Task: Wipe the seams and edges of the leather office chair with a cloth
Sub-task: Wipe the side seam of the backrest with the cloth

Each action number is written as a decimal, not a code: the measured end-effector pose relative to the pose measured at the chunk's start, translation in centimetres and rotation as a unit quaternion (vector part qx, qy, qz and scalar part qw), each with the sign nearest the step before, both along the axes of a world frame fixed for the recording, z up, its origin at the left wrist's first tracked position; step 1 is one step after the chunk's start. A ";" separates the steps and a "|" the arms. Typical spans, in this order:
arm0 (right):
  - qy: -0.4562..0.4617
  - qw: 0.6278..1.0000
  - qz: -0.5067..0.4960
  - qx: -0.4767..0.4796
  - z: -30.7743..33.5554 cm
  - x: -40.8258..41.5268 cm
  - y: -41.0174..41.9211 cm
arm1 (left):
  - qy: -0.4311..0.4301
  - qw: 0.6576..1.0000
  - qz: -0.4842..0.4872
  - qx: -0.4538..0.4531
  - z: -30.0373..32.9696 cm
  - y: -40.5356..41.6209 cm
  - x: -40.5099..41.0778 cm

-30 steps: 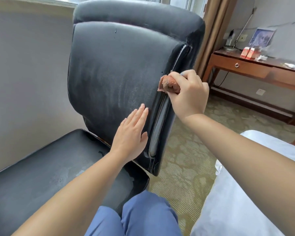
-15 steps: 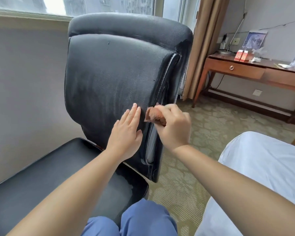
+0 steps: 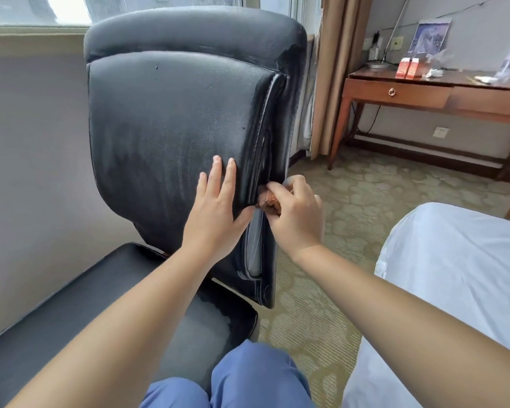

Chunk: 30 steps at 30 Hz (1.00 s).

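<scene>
The black leather chair (image 3: 171,136) fills the view from 9 to 12 o'clock, its backrest upright and its seat (image 3: 71,313) running toward 7 o'clock. A white bed (image 3: 454,275) sits at 4 o'clock and a wooden desk (image 3: 424,92) at 2 o'clock.

The left hand (image 3: 215,213) lies flat on the backrest, fingers straight and slightly spread, steadying it. Just beside it at 3 o'clock, the right hand (image 3: 295,213) curls its fingers around a bunched brown cloth (image 3: 267,200), pushing it into the side seam (image 3: 262,148) about halfway down.

The step in hand looks like wiping that side seam; the next move probably calls for running the cloth along the groove toward the lower corner, keeping pressure.

Most of the cloth is hidden inside the fist, and the chair's base and far edge are out of sight.
</scene>
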State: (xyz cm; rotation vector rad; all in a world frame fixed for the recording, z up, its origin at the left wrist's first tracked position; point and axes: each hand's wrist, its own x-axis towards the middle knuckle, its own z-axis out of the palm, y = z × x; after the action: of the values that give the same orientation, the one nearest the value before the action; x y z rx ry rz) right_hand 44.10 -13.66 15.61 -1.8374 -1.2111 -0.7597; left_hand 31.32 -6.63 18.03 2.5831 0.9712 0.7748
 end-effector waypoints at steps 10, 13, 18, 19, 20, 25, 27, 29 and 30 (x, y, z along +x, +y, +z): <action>-0.151 0.984 -0.060 0.066 6.1 2.7 0.0 | 0.022 1.000 0.010 0.019 0.2 -0.3 0.4; -0.203 0.976 -0.075 0.031 5.5 2.6 0.6 | 0.015 1.000 0.015 0.020 0.1 -0.2 0.7; -0.196 0.978 -0.073 0.000 1.2 1.8 0.5 | 0.008 0.999 0.021 0.025 -0.1 -0.2 0.9; -0.200 0.977 -0.072 -0.007 0.4 1.7 0.4 | 0.008 0.999 0.023 0.028 -0.1 -0.1 0.9; -0.206 0.976 -0.071 -0.016 -0.2 1.6 0.3 | 0.008 0.999 0.023 0.031 -0.1 -0.1 0.9; -0.216 0.973 -0.057 -0.057 -1.2 1.7 -0.4 | 0.015 0.998 0.024 0.048 -0.1 -0.1 0.6; -0.215 0.974 -0.062 -0.038 0.1 1.9 -0.8 | 0.018 0.998 0.023 0.055 0.1 0.0 0.2; -0.200 0.977 -0.074 -0.003 2.6 2.4 -0.8 | 0.024 0.998 0.023 0.057 0.3 0.1 -0.1; -0.199 0.977 -0.077 0.014 4.1 2.6 -0.7 | 0.025 0.998 0.024 0.058 0.4 0.1 -0.2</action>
State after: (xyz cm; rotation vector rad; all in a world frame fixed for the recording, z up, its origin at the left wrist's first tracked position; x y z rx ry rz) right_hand 46.67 -14.34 19.70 -1.8236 -1.3020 -1.2734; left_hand 31.17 -6.57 18.43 2.6991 1.0342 0.8056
